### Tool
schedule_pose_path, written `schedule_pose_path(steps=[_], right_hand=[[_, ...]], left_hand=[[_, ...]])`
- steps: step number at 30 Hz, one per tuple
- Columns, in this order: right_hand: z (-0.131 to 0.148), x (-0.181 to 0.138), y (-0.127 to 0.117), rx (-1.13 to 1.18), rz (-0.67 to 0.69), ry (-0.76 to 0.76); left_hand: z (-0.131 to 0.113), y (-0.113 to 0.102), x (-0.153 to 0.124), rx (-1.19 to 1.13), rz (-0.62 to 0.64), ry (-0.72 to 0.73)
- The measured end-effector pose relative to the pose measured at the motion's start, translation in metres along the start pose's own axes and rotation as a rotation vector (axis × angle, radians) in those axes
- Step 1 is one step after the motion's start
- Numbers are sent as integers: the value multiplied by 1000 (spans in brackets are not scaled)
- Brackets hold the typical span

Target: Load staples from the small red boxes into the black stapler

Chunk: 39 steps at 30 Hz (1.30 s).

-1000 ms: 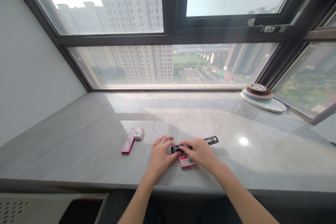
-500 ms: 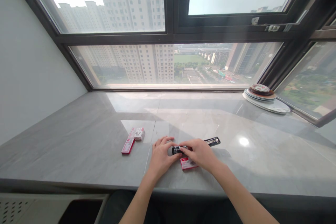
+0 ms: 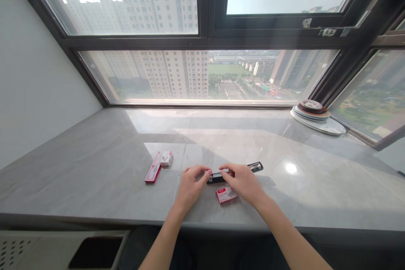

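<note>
A long black stapler (image 3: 236,172) lies opened out flat on the grey stone sill (image 3: 95,164). My left hand (image 3: 190,185) pinches its near end with curled fingers. My right hand (image 3: 243,181) rests over its middle, fingers pressed on it, hiding part of the stapler. A small red and white staple box (image 3: 226,194) lies just in front of my right hand, touching neither hand as far as I can see.
Two more red and white staple boxes lie to the left: a flat one (image 3: 153,173) and another (image 3: 165,158) behind it. A stack of round plates (image 3: 314,114) sits at the back right by the window. Below the sill's front edge is a vent panel (image 3: 47,251).
My hands have drawn slightly apart along the stapler; my right hand has lifted off the staple box, which shows more fully. The view has tilted a little.
</note>
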State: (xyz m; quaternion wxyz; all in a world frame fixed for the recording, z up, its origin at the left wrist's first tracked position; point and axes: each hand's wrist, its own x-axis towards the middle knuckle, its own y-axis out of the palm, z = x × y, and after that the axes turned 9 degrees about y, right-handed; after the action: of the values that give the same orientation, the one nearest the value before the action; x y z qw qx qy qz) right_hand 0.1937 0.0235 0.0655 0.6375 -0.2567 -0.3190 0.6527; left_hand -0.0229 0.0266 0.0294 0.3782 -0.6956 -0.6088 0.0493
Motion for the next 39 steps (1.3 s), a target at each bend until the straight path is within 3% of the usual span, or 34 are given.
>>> schedule_pose_path(steps=[6, 13, 19, 25, 39], right_hand=[[-4, -8, 9, -6, -54, 157], [-4, -7, 34, 254, -51, 310], [-7, 1, 40, 474, -17, 346], [-10, 1, 43, 626, -77, 368], [-11, 2, 43, 399, -72, 395]], left_hand=[[6, 8, 4, -5, -21, -57], [8, 11, 4, 15, -27, -42], [1, 7, 2, -34, -35, 1], [-2, 7, -1, -77, 10, 35], [-4, 8, -1, -6, 23, 62]])
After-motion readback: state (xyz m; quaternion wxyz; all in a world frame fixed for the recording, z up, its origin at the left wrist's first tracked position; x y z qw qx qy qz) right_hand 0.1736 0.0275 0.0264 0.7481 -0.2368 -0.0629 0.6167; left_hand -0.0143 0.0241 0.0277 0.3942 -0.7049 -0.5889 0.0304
